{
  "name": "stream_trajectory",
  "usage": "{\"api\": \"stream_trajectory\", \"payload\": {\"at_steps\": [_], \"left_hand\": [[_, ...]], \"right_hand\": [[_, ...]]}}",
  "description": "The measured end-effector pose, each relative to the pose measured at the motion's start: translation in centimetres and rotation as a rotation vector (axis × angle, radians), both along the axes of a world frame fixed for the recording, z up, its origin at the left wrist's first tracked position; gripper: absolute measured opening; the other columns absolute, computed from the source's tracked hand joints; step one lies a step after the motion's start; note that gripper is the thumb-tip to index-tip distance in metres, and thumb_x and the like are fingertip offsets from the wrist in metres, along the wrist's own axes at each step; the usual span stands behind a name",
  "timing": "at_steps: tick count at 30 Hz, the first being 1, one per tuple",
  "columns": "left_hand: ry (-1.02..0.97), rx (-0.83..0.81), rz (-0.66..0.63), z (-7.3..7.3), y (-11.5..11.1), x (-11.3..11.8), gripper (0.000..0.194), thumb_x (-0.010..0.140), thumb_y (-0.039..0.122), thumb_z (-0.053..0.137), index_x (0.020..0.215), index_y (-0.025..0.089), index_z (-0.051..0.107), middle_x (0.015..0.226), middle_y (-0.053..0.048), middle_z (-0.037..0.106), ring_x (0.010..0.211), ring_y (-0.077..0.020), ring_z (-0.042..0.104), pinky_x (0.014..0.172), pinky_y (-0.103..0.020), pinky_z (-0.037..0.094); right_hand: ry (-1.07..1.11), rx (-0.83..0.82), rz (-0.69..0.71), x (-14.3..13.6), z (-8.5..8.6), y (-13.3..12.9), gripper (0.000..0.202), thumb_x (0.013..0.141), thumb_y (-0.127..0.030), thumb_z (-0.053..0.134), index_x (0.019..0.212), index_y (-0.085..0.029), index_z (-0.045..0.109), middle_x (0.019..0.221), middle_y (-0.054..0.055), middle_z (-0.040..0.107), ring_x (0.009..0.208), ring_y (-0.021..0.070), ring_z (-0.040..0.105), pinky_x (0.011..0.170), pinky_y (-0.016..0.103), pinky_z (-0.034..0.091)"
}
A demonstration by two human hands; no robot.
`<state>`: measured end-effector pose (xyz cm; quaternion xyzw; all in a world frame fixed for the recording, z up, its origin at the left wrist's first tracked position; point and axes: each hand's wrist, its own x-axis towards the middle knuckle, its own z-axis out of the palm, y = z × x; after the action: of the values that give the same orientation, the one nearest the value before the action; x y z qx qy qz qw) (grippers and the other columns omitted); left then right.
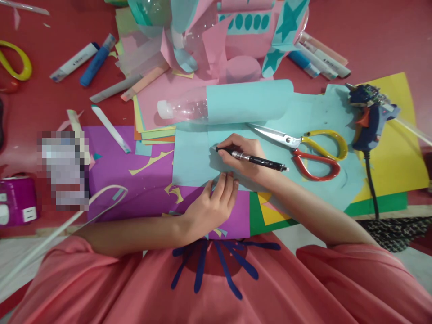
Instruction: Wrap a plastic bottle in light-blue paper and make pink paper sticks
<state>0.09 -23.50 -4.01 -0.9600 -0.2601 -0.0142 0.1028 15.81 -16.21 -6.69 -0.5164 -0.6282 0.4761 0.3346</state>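
My right hand (241, 155) is closed around a black pen (259, 160), its tip at the surface of a light blue paper sheet (191, 162). My left hand (216, 200) lies flat with its fingers stretched out, the fingertips at the sheet's lower edge. Just beyond both hands rests a clear plastic bottle (189, 108) on its side, its lower part wrapped in light blue paper (249, 101). To the right of my right hand lie scissors (297, 144) with one yellow and one red handle, the blades pointing left.
At right, a blue glue gun (369, 123) with a black cord rests over yellow paper (394, 166). Purple paper (114, 157) with yellow scraps spreads to the left. Pink and blue paper-covered bottle crafts (243, 42) stand at the back, with markers (97, 60) on both sides.
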Motion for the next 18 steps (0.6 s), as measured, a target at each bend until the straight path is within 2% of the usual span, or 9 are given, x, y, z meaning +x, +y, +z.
{"api": "stream_trajectory", "payload": {"at_steps": [5, 11, 15, 18], "left_hand": [[0.000, 0.014, 0.001, 0.18, 0.08, 0.02, 0.039, 0.092, 0.006, 0.039, 0.122, 0.006, 0.063, 0.121, -0.016, 0.069, 0.108, -0.0239, 0.068, 0.081, -0.030, 0.061], [-0.003, 0.017, 0.003, 0.24, 0.20, 0.12, 0.039, 0.092, 0.005, 0.039, 0.121, 0.006, 0.064, 0.121, -0.016, 0.068, 0.109, -0.0237, 0.068, 0.081, -0.030, 0.060], [-0.003, 0.012, 0.006, 0.25, 0.09, 0.11, 0.038, 0.092, 0.006, 0.040, 0.121, 0.006, 0.064, 0.121, -0.016, 0.068, 0.109, -0.0235, 0.068, 0.081, -0.030, 0.060], [0.005, -0.004, 0.012, 0.31, -0.02, 0.08, 0.038, 0.092, 0.006, 0.040, 0.123, 0.005, 0.063, 0.122, -0.017, 0.068, 0.109, -0.0241, 0.068, 0.082, -0.030, 0.059]], "right_hand": [[-0.013, 0.012, 0.032, -0.10, 0.06, 0.00, 0.010, 0.079, -0.025, 0.055, 0.079, -0.017, 0.061, 0.068, 0.001, 0.065, 0.057, 0.0091, 0.053, 0.058, 0.024, 0.042], [0.014, 0.016, -0.052, -0.23, 0.46, 0.01, 0.007, 0.078, -0.024, 0.054, 0.078, -0.018, 0.055, 0.067, 0.000, 0.062, 0.057, 0.0098, 0.052, 0.055, 0.024, 0.039], [0.022, -0.004, 0.021, -0.34, 0.94, 0.06, 0.007, 0.079, -0.024, 0.050, 0.074, -0.020, 0.049, 0.060, -0.003, 0.055, 0.053, 0.0084, 0.045, 0.054, 0.025, 0.036], [-0.005, -0.009, 0.060, -0.49, 0.97, 0.05, 0.008, 0.081, -0.026, 0.049, 0.076, -0.020, 0.049, 0.063, -0.003, 0.055, 0.056, 0.0084, 0.045, 0.055, 0.025, 0.035]]}}
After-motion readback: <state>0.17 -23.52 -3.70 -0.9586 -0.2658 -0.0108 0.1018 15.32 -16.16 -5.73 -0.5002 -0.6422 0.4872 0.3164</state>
